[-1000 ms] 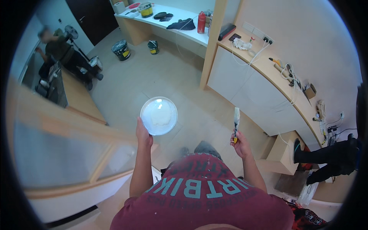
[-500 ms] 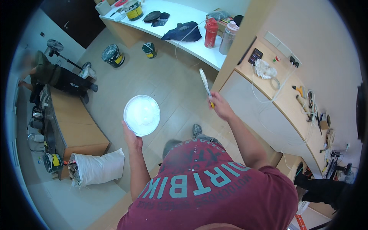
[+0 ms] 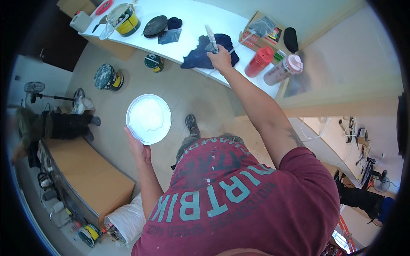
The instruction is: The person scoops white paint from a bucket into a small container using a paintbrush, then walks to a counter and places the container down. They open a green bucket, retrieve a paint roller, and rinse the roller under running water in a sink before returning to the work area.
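Note:
My left hand [image 3: 139, 149] is closed on the edge of a round white tub [image 3: 168, 112] with white paste in it, held out over the floor. In my right hand [image 3: 222, 59] is a slim paintbrush [image 3: 210, 35], its pale, white-smeared end pointing away from me. That hand reaches over the white counter, above a crumpled dark blue cloth [image 3: 195, 54]; whether it touches the cloth I cannot tell. To the right of the cloth stand a red bottle [image 3: 259, 62] and a clear bottle with a pink lid [image 3: 282, 72].
The white counter [image 3: 188, 19] carries an open paint bucket [image 3: 124, 21] and a cardboard box [image 3: 253, 39]. Two more buckets, one large [image 3: 107, 78] and one small [image 3: 154, 62], stand on the floor. A person [image 3: 47, 126] is at the left, beside a cardboard-topped cabinet [image 3: 87, 170].
My body has turned and stepped nearer the white counter. My right hand has moved forward with the paintbrush, from over the floor to over the cloth. The tub stays in my left hand.

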Demonstrator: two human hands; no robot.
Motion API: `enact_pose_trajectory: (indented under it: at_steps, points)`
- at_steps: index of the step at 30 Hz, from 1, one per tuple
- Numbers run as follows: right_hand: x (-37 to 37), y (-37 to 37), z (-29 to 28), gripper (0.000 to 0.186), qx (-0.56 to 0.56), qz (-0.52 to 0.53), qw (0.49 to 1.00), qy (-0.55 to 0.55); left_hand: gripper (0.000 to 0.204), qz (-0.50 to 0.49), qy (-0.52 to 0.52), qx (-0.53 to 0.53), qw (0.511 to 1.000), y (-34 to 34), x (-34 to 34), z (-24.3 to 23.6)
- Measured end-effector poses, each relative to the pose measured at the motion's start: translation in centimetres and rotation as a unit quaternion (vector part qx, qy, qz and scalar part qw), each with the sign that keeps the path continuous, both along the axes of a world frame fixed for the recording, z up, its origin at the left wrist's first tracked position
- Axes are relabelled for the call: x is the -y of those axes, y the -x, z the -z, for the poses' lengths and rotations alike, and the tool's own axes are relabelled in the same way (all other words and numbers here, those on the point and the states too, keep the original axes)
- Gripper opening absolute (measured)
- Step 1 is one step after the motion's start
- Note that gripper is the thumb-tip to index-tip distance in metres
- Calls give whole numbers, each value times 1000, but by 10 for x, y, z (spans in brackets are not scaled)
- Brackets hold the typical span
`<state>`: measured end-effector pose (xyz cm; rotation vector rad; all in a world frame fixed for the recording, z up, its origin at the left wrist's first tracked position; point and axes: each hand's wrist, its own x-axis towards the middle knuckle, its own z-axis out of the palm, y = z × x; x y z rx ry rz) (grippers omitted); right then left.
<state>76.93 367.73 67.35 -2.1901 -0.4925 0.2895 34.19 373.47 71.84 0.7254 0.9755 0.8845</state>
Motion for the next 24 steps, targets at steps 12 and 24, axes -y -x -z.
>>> enact_pose_trajectory:
  at_steps: [12,24]
  points:
    - [-87,-74,4,40,-172,-24,982,-70,59,95,16,-32,995,-95,-157,13]
    - [-46,-153,-31,42,-180,27,983,26,60,174,20,-12,984,-226,-180,21]
